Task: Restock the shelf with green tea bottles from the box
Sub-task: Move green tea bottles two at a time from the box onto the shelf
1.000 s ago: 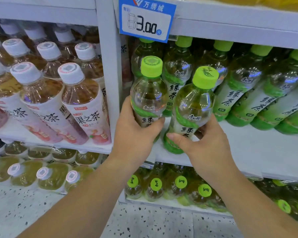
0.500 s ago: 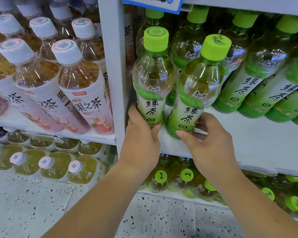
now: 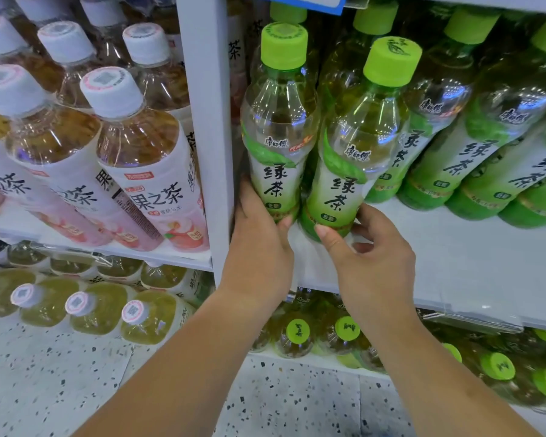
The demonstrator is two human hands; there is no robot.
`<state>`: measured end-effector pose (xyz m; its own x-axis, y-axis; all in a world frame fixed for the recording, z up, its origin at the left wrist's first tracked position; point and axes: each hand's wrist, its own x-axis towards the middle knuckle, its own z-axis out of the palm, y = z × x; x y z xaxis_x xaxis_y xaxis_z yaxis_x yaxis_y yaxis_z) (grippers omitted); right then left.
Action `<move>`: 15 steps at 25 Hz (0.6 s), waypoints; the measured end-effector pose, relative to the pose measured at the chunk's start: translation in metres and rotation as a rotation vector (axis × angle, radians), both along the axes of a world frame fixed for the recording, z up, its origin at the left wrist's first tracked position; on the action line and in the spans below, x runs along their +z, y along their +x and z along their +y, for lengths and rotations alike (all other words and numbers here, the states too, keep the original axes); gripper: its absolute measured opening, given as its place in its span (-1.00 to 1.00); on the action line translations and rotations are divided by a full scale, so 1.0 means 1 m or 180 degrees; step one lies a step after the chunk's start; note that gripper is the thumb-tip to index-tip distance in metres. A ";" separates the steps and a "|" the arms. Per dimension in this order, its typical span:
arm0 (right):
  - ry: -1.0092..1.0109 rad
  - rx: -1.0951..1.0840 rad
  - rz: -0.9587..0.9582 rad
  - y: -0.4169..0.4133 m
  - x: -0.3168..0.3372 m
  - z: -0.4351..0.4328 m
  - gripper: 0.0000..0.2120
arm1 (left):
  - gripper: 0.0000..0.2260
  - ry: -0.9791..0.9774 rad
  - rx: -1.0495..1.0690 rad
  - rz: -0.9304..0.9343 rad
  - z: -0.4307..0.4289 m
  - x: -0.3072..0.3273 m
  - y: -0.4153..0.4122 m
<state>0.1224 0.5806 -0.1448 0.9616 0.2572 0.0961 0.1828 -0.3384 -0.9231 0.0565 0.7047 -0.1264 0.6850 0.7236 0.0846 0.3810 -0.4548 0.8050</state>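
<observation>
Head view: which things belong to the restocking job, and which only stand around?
Job: left hand; right hand; left green-capped clear plastic tea bottle; right green-capped clear plastic tea bottle; white shelf board.
Around: white-capped pink-labelled bottles; speckled floor.

Forearms outstretched, left hand [image 3: 259, 247] and right hand [image 3: 375, 260] side by side, fingers [image 3: 372, 216] curled.

Bright, even store light; white glare spots on the bottles [image 3: 279, 121]; wide-angle bending at edges, slight softness.
</observation>
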 end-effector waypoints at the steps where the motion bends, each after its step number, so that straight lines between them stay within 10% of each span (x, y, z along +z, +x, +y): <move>1: -0.0015 -0.0026 -0.0023 0.000 0.000 0.002 -0.54 | -0.35 0.0033 0.0017 0.0002 0.000 -0.001 0.001; 15: -0.0381 -0.0010 0.0061 0.006 -0.003 0.009 -0.38 | -0.38 0.0113 0.0080 0.0292 0.005 -0.005 0.009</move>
